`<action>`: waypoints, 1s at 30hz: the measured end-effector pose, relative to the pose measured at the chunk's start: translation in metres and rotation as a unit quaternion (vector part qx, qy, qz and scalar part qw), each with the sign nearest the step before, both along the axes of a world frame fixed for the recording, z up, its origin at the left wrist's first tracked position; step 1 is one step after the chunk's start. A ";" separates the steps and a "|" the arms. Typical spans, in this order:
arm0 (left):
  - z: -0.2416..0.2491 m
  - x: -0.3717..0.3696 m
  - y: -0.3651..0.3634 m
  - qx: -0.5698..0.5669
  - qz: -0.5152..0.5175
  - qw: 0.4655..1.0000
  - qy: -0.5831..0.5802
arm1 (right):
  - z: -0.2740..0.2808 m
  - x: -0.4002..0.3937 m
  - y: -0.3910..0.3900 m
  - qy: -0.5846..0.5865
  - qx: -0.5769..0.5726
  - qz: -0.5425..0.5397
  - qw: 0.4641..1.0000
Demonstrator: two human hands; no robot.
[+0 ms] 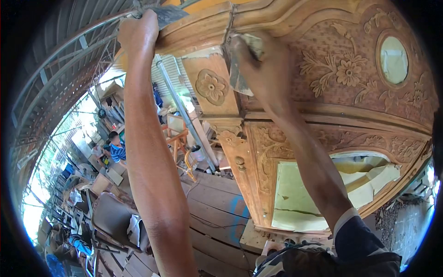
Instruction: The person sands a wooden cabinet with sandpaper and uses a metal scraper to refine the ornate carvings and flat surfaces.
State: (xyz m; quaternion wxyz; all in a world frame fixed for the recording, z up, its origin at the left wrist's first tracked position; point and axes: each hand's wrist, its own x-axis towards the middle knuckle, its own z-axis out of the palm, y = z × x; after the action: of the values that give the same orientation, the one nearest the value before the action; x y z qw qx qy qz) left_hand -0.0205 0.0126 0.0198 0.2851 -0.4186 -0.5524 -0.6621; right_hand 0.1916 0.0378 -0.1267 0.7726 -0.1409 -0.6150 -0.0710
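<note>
- Your left hand [138, 32] is raised to the top edge of the carved wooden cabinet [341, 78], fingers closed over a flat dark tool [168, 15] lying on that edge.
- Your right hand [260, 60] is closed on a worn piece of sandpaper [240, 78], pressed against the vertical joint at the cabinet's upper moulding.
- The cabinet stands directly in front of you, with floral carving, an oval opening [393, 59] at upper right and a paper-covered panel [323, 189] below.
- A person in a blue striped shirt [116, 148] sits well away among stacked furniture.
- Plank floor [217, 207] lies below.
</note>
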 end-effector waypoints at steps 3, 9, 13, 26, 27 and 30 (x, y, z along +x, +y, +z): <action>-0.004 -0.004 0.001 -0.027 0.005 1.000 0.007 | 0.014 0.008 -0.006 0.034 -0.038 0.080 0.996; -0.005 -0.014 0.007 -0.042 -0.007 0.999 -0.001 | 0.033 0.006 -0.011 0.009 -0.040 -0.007 0.999; -0.013 0.011 -0.003 0.038 0.011 0.999 0.025 | 0.012 0.012 -0.006 -0.056 -0.028 -0.083 0.995; -0.010 0.011 -0.015 0.019 -0.008 0.999 0.033 | 0.011 -0.002 -0.001 0.022 0.008 0.036 0.999; -0.013 0.012 -0.015 0.015 -0.020 0.999 0.041 | 0.008 -0.006 0.005 0.021 0.001 0.036 0.999; -0.012 0.011 -0.009 0.040 -0.057 0.996 0.047 | 0.006 -0.012 0.016 -0.020 -0.003 -0.076 0.997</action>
State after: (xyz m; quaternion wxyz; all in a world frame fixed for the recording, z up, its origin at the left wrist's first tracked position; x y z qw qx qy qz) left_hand -0.0095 0.0034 0.0077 0.2888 -0.4684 -0.4870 -0.6782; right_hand 0.1800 0.0540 -0.1209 0.7517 -0.1885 -0.6183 -0.1308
